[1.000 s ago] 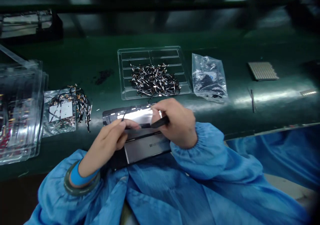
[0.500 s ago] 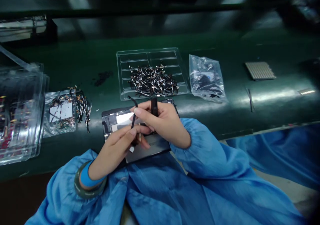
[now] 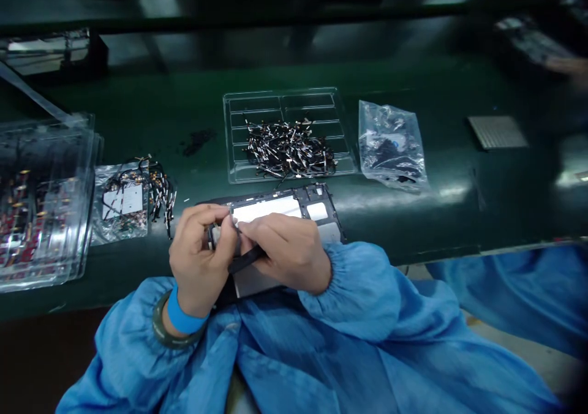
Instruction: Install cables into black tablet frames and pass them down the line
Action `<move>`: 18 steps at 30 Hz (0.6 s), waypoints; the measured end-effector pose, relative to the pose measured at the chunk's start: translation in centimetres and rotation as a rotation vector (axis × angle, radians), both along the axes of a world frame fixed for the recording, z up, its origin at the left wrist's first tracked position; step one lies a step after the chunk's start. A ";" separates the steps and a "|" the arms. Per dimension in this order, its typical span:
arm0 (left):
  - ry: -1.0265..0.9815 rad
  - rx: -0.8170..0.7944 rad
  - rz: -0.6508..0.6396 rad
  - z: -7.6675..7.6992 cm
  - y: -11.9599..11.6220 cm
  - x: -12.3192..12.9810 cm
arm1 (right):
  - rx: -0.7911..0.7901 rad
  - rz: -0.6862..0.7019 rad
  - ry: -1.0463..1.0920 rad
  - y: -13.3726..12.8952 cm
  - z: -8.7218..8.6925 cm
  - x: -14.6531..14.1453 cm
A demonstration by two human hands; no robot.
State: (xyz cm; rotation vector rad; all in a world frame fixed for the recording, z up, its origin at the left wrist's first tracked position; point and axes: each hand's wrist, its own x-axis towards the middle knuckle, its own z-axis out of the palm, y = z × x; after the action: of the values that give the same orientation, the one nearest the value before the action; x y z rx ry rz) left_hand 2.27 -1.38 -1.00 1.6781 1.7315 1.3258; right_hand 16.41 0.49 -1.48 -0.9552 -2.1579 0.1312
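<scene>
A flat device frame [image 3: 329, 233] with black edges and bright white panels lies at the table's front edge, under both hands. My left hand [image 3: 202, 252] is closed at its left end, thumb and forefinger pinched on something I cannot make out. Beside it, my right hand [image 3: 289, 248] has its fingers drawn together near the left fingertips, over the frame. A black tool [image 3: 247, 259], like tweezers, sticks out of the right hand toward the left palm. What lies between the fingertips is too small to tell.
Behind the frame stands a clear tray [image 3: 282, 105] heaped with small black cables [image 3: 287, 150]. Plastic bags of parts lie to its right [image 3: 392, 147] and left [image 3: 122, 203]. Clear stacked trays [image 3: 46, 206] are far left, a ridged pale block [image 3: 497, 133] right.
The dark cable strip between my hands no longer shows. Both hands have turned and closed over the frame's left part, and the black tool now points down and left. The view has shifted slightly.
</scene>
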 end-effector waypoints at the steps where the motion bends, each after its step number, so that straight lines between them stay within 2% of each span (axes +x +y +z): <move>1: -0.035 -0.017 -0.007 0.1 0.0 0.0 | -0.015 0.018 0.012 0.0 0.1 0.0; 3: -0.127 -0.067 -0.032 0.3 0.2 -0.1 | -0.085 0.061 0.083 -0.1 0.3 0.1; 6: -0.372 -0.199 -0.130 0.5 0.3 -0.8 | -0.349 0.063 0.293 0.3 1.1 0.8; 8: -0.537 -0.285 -0.191 0.7 0.2 -2.2 | -0.552 -0.031 0.489 1.0 1.8 2.0; 10: -0.558 -0.322 -0.160 0.9 -0.1 -4.5 | -0.681 -0.158 0.706 2.0 2.3 3.6; 12: -0.310 -0.266 -0.004 1.0 -0.4 -7.6 | -0.751 -0.262 0.880 3.2 2.6 5.5; 14: 0.120 -0.166 0.167 0.8 -0.8 -10.7 | -0.784 -0.354 0.974 4.0 2.6 7.0; 16: 0.419 -0.184 0.168 0.1 -1.1 -13.3 | -0.778 -0.409 0.999 4.3 2.5 8.0; 18: 0.511 -0.272 0.063 -0.8 -1.4 -14.7 | -0.711 -0.430 0.984 4.1 2.3 8.3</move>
State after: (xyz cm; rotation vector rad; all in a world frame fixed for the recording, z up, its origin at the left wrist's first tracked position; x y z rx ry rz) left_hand -12.48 -2.81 -1.80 1.9176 2.1402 0.6670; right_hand 24.72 4.63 0.80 -1.3354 -0.9583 0.9749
